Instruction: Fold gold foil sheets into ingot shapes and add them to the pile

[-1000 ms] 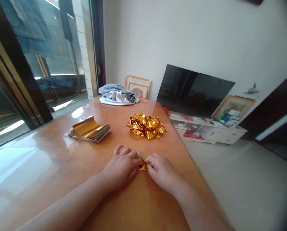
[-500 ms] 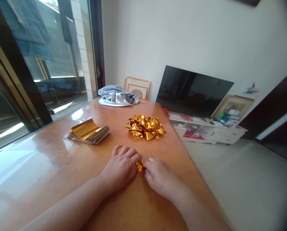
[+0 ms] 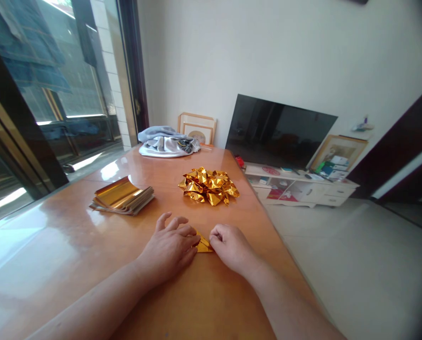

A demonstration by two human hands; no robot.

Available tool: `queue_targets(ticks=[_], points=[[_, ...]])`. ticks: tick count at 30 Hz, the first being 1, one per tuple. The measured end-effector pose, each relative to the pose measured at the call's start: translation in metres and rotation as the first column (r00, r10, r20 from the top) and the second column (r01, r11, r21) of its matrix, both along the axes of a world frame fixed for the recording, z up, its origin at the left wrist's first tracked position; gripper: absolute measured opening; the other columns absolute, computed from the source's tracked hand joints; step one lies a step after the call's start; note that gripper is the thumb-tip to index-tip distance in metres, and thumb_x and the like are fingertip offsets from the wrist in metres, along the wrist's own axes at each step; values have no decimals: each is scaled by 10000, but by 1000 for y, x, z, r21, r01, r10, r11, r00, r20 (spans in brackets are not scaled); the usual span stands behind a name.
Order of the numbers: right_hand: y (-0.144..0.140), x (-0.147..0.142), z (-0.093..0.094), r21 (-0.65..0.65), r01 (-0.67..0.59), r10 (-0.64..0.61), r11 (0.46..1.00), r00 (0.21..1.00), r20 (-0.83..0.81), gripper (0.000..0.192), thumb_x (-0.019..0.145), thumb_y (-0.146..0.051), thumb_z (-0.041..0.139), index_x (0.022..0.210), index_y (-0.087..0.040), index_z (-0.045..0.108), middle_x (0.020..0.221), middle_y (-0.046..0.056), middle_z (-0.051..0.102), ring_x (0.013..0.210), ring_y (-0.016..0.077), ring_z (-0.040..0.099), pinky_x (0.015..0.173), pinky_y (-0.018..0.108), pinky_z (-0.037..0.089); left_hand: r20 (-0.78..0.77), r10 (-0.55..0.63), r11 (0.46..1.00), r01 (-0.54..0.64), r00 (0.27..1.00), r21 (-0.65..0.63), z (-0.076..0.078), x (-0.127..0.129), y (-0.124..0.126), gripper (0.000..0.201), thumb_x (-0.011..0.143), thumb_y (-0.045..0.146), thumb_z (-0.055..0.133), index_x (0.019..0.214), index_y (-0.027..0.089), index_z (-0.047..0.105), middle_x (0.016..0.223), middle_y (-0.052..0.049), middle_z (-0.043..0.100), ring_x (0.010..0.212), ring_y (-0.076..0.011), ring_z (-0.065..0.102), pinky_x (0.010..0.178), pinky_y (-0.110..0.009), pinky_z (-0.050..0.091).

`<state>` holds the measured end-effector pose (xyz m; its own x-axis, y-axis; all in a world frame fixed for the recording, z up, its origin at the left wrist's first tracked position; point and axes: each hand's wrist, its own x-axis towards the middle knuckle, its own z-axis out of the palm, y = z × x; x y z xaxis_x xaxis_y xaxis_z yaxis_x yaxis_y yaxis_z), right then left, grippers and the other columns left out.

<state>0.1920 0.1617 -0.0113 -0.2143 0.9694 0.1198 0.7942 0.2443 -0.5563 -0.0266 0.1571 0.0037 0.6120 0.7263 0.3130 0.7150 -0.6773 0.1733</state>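
Observation:
A small folded piece of gold foil paper [image 3: 204, 244] lies on the table between my two hands. My left hand [image 3: 171, 243] has its thumb and nearer fingers on the foil's left side, holding it, while its outer fingers are raised and bent. The right corner of the foil is pinched by my right hand [image 3: 232, 246], whose fingers are curled closed. Beyond my hands is a pile of folded gold foil pieces [image 3: 211, 186]. To the left sits a stack of gold foil paper sheets [image 3: 124, 196], its top sheet curling up.
The glossy wooden table [image 3: 182, 302] has its right edge beside my right forearm. Bundled grey-blue cloth [image 3: 168, 141] and picture frames [image 3: 196, 127] are at the far end. A television [image 3: 279, 132] stands above a white cabinet [image 3: 313, 191]. Glass doors are on the left.
My hands have drawn slightly apart, so more of the folded foil shows between them. My right fingers have curled tighter. The view has shifted slightly to the right.

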Motion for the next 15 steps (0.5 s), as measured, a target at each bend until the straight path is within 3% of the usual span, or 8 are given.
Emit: queue_targets(ticks=[5, 15], points=[[-4, -11, 1, -20, 75, -73, 997, 993, 92, 153, 910, -316, 606, 815, -212, 666, 819, 11, 698, 736, 145, 609, 606, 245, 324, 13, -17, 1000, 17, 1000, 1, 0, -1, 2, 217, 951, 307, 553, 1040, 367, 741, 994, 0, 730, 1170, -279, 511, 1120, -576, 114], [-7, -21, 10, -24, 151, -143, 988, 966, 214, 111, 867, -326, 617, 837, -234, 671, 893, 17, 738, 807, 170, 652, 632, 262, 347, -6, -22, 1000, 22, 1000, -10, 8, 1, 4, 183, 931, 330, 565, 929, 327, 749, 890, -4, 708, 1025, -233, 565, 1060, -483, 232]])
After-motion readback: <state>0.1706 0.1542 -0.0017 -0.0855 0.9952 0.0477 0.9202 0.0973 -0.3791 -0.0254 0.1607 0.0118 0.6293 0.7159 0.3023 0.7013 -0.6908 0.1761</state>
